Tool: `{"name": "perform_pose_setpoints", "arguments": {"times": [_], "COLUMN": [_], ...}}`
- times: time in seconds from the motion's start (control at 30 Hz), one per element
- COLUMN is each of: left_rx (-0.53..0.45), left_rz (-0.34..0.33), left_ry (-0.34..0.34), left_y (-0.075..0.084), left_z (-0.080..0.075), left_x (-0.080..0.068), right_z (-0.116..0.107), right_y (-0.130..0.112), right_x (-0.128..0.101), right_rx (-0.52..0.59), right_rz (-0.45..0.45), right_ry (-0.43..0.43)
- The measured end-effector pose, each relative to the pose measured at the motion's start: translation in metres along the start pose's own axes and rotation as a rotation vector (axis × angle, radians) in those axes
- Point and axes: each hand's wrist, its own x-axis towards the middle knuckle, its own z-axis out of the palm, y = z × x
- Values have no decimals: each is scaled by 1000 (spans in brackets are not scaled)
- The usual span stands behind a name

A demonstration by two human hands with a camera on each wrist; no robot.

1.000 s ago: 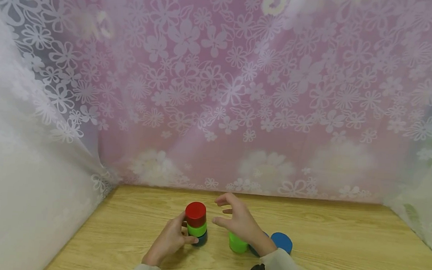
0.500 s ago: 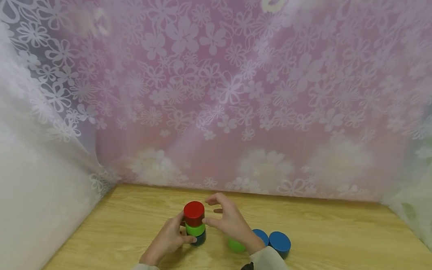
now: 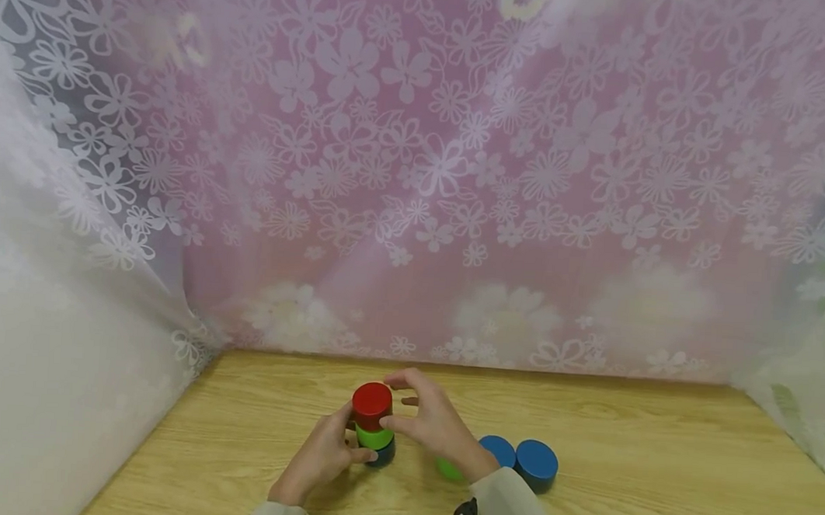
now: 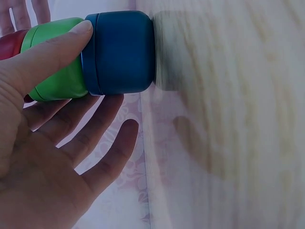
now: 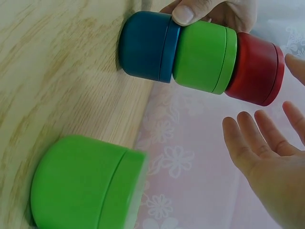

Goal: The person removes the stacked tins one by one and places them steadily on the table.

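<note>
Three round lidded jars stand stacked on the table: a dark blue jar [image 4: 123, 52] at the bottom, a green jar [image 5: 202, 56] in the middle and a red jar [image 3: 372, 402] on top. My left hand [image 3: 320, 451] holds the stack from the left. Its thumb lies across the green jar, tip at the blue lid, and its fingers are on the opposite side. My right hand [image 3: 432, 422] is spread around the red jar's right side, holding nothing, its thumb tip [image 5: 296, 67] right at the red lid's rim.
Another green jar [image 5: 81, 181] stands right of the stack, partly hidden by my right arm in the head view. Two blue jars [image 3: 536, 460] sit side by side farther right. Floral curtains [image 3: 457, 213] hang behind the wooden table [image 3: 640, 456] and at its sides.
My right hand has moved left from beside the stack up to the red jar, uncovering more of the blue jars. My left hand has kept its hold on the stack.
</note>
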Motion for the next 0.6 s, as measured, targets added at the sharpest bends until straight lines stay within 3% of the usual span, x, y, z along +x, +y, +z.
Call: {"name": "perform_pose_setpoints", "arguments": {"times": [0.33,0.6], "left_rx": [3,17], "left_rz": [-9,-15], "left_ry": [3,2], "left_y": [1,1], "left_z": [-1,0], "left_x": [0,1], "right_z": [1,7], "right_y": [-1,1], "right_x": [6,8], "right_rx": [20,50], "right_rz": [7,-37], "right_ry": [-13,13]}}
